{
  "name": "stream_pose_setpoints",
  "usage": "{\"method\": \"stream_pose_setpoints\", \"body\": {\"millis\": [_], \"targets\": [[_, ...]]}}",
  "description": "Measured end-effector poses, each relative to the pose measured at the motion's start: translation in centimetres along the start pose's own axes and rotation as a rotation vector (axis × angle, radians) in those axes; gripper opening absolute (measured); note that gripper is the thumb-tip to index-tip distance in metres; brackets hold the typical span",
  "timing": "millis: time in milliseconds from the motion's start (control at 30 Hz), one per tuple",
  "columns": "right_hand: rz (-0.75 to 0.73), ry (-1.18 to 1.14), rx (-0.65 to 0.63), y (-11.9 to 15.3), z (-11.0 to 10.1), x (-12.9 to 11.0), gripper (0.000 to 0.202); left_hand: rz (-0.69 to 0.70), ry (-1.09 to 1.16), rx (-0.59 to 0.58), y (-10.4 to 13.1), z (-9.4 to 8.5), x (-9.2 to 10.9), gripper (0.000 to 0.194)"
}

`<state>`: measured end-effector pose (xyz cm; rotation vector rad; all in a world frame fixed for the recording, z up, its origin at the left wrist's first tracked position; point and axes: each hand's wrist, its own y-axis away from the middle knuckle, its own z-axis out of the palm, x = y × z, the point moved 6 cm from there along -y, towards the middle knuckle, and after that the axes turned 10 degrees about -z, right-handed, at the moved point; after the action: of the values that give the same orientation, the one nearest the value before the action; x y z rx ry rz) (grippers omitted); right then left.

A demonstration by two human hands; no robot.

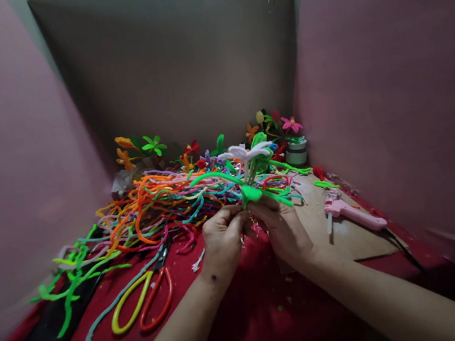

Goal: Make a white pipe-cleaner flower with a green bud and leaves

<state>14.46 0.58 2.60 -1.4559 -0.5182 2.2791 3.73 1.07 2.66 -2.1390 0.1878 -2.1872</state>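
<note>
Between both hands stands a pipe-cleaner flower (246,153) with pale white petals, green leaves and a bright green wrapped base. My left hand (225,236) is closed, its thumb and fingertips pinching the lower end of the green base. From the other side my right hand (283,228) grips the same base, its fingers partly hidden behind the green. Long green pipe cleaners (218,177) stick out sideways from the flower. Just behind lies a large heap of loose, many-coloured pipe cleaners (151,204).
Scissors (171,293) with one yellow and one red handle lie left on the red cloth (251,326). A pink glue gun (356,214) rests on cardboard (314,237) at right. Finished flowers (155,145) and a small jar (296,151) stand at the back. Pink sheets (398,82) flank both sides.
</note>
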Motion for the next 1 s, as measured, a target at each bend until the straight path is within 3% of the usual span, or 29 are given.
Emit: {"method": "stream_pose_setpoints", "body": {"millis": [267, 433, 567, 667, 800, 1000], "targets": [[0.101, -0.143, -0.085, -0.6, -0.7, 0.9, 0.006, -0.196, 0.355, -0.332, -0.1, 0.8, -0.4, 0.020], [0.191, -0.135, -0.297, -0.7, -0.4, 0.7, 0.006, -0.307, 0.509, -0.574, 0.2, 1.8, -1.0, 0.031], [0.123, -0.043, -0.371, -0.7, -0.2, -0.1, 0.005, -0.331, 0.550, -0.669, 0.2, 2.0, -1.2, 0.032], [0.049, -0.016, -0.340, -0.6, 0.0, -0.7, 0.009, -0.365, 0.508, -0.654, 0.0, 1.9, -1.5, 0.027], [-0.003, 0.036, -0.228, -0.5, -0.4, -0.6, 0.014, -0.350, 0.359, -0.527, -0.4, 1.7, -1.5, 0.026], [-0.076, 0.248, -0.146, -0.5, -1.6, -0.2, 0.023, -0.066, -0.048, -0.231, 0.0, 1.5, 0.0, 0.022]]}}
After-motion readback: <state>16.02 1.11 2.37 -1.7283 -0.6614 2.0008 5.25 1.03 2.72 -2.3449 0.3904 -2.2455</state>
